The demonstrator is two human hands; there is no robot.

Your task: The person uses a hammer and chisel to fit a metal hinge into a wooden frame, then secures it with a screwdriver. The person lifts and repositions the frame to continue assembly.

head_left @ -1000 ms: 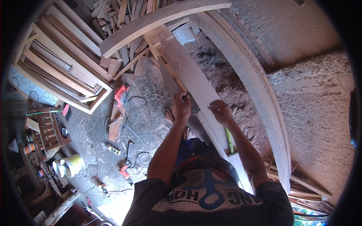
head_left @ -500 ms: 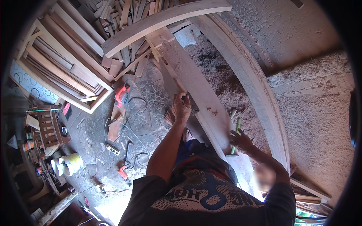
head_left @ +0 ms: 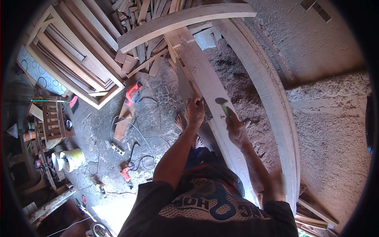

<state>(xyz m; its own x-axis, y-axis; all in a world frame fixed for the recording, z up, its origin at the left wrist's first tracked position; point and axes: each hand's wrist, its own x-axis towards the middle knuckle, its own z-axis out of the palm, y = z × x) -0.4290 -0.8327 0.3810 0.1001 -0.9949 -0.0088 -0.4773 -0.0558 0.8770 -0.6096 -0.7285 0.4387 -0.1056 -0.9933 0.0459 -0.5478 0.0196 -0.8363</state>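
A long pale wooden beam [head_left: 203, 75], dusted with sawdust, runs diagonally in front of me, with a slot cut in its near-left edge. My left hand [head_left: 194, 113] rests at that edge, fingers pinched together; what they hold is too small or hidden to tell. In my right hand [head_left: 237, 132], closed, is a hammer [head_left: 224, 108] with a green handle. Its dark, round head hangs over the beam, close to the left hand.
A curved timber [head_left: 189, 20] lies across the beam's far end, and a larger curved one [head_left: 272, 91] arcs along the right. Wooden frames [head_left: 89, 85] lean at the left. Red power tools [head_left: 133, 94], cables, a power strip [head_left: 117, 149] and white buckets [head_left: 72, 159] are on the floor.
My right hand has picked the hammer up from the beam and brought it forward and left, towards my left hand. The left hand keeps its place at the beam's edge.
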